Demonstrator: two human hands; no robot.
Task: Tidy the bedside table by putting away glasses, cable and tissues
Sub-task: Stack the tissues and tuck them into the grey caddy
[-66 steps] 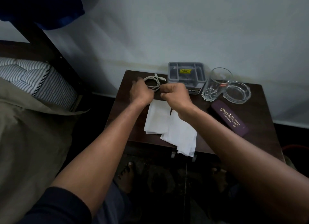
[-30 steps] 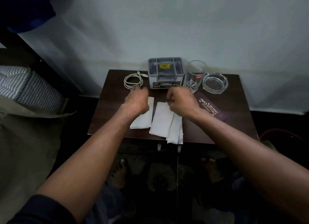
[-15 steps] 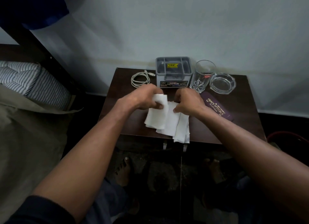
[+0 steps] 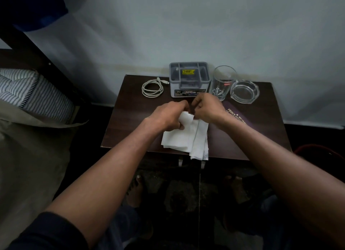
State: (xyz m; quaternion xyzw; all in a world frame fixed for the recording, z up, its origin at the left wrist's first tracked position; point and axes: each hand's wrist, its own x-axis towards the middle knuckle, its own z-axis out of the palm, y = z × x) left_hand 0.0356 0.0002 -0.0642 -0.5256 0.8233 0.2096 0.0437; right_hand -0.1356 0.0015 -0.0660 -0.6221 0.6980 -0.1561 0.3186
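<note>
The loose white paper tissues (image 4: 184,137) are gathered at the front edge of the dark wooden bedside table (image 4: 127,108), seemingly for folding. They are pinched at the top edge by the left hand (image 4: 168,115) and right hand (image 4: 207,108) — fingers closed. Just beyond the fingers sit the grey compartmented organiser (image 4: 189,78) and coiled white cable (image 4: 152,88); the purple glasses case (image 4: 248,119) lies right of them.

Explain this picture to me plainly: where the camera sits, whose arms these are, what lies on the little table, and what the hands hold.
The camera is worn on a person's head, looking down at their own bare arms. Left hand and right hand together pinch white tissues at the front of a dark bedside table. Along the back stand a coiled white cable, a grey organiser box, a drinking glass and a glass ashtray. A purple glasses case lies partly behind the right wrist.
</note>
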